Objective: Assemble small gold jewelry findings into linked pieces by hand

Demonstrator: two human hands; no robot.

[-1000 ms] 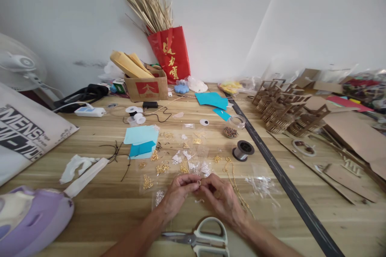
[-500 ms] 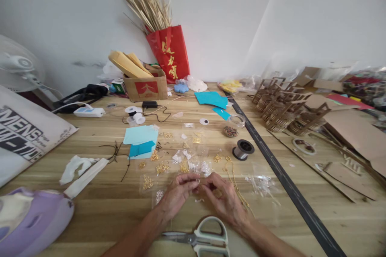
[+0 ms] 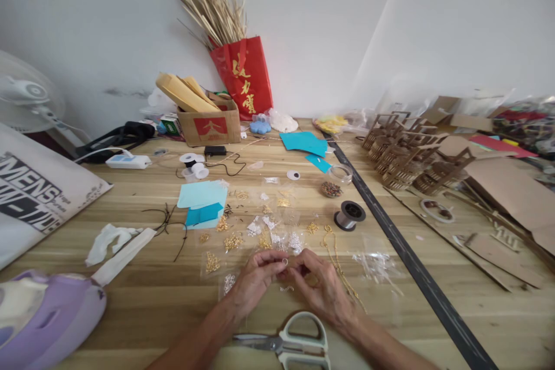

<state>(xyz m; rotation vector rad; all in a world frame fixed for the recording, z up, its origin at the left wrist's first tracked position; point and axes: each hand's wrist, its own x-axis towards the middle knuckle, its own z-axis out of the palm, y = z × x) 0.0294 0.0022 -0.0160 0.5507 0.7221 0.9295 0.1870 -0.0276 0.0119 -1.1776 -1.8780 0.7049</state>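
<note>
My left hand [image 3: 254, 281] and my right hand [image 3: 321, 287] meet over the near middle of the wooden table [image 3: 143, 295]. Both pinch a small metal ring [image 3: 285, 262] between their fingertips. A tiny silvery piece [image 3: 286, 288] lies on the table just below the fingers. A thin gold chain [image 3: 336, 257] runs along the table beside my right hand. Small clear bags of gold and silver findings [image 3: 260, 234] are spread just beyond my hands. White-handled scissors [image 3: 291, 344] lie shut near the table's front edge, between my forearms.
A spool of wire [image 3: 349, 215], a jar of beads [image 3: 332, 189] and turquoise paper [image 3: 203, 200] lie further back. A cardboard box [image 3: 210, 121] and red bag [image 3: 243, 78] stand by the wall. Wooden laser-cut parts [image 3: 407, 153] fill the right; a purple object [image 3: 47, 315] sits near left.
My hands have stayed in place with only slight finger movement on the ring. The view shifted a little.
</note>
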